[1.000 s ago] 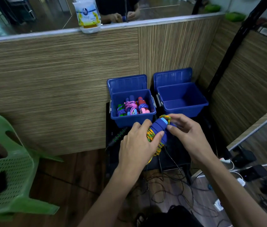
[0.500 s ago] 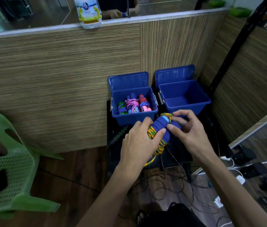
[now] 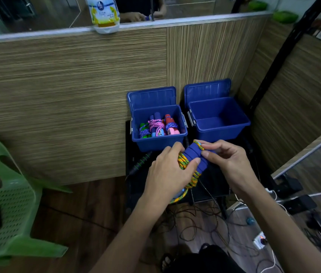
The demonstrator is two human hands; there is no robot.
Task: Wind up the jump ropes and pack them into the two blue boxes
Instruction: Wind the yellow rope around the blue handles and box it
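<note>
A jump rope with blue handles [image 3: 193, 157] and a yellow-green braided cord is held in front of the two blue boxes. My left hand [image 3: 170, 170] grips the handles and the coiled cord. My right hand [image 3: 224, 160] pinches the cord at the handles' far end. The left blue box [image 3: 158, 141] holds several wound ropes, pink, purple and green. The right blue box [image 3: 219, 133] has nothing in it. Both lids stand open against the wall. A black and green rope handle [image 3: 142, 161] lies on the dark stand below the left box.
A green plastic chair [image 3: 4, 203] stands at the left. Loose cables [image 3: 205, 219] and a power strip [image 3: 260, 238] lie on the wooden floor under the stand. A black pole [image 3: 285, 52] leans at the right. A wipes pack [image 3: 104, 14] sits on the wood-panelled partition's ledge.
The view dipped and shifted slightly. My right hand's fingers moved along the far end of the blue handles with the cord; the left hand kept its grip.
</note>
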